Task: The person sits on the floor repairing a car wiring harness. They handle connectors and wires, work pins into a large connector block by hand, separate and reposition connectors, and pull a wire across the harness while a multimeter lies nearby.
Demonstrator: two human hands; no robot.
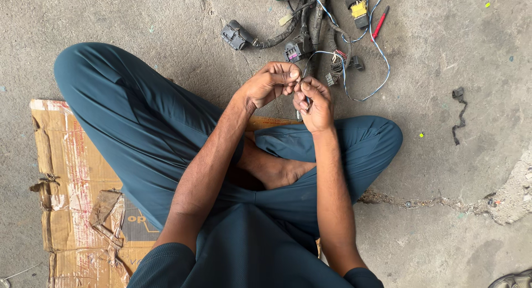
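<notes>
2 hands (271, 83) (315, 104), 1 wire harness (316, 30), 1 cardboard sheet (72, 177), 1 red pen (380, 23)

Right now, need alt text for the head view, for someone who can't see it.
Seen from above, a person sitting cross-legged on cardboard pinches a thin wire between the left hand and right hand. The wire runs to a tangled harness of black connectors lying on the concrete floor. A red pen-like tool lies beside it.

Teal trousers (138, 127), seemingly matching short sleeves (166, 266), bare foot (282, 171).
</notes>
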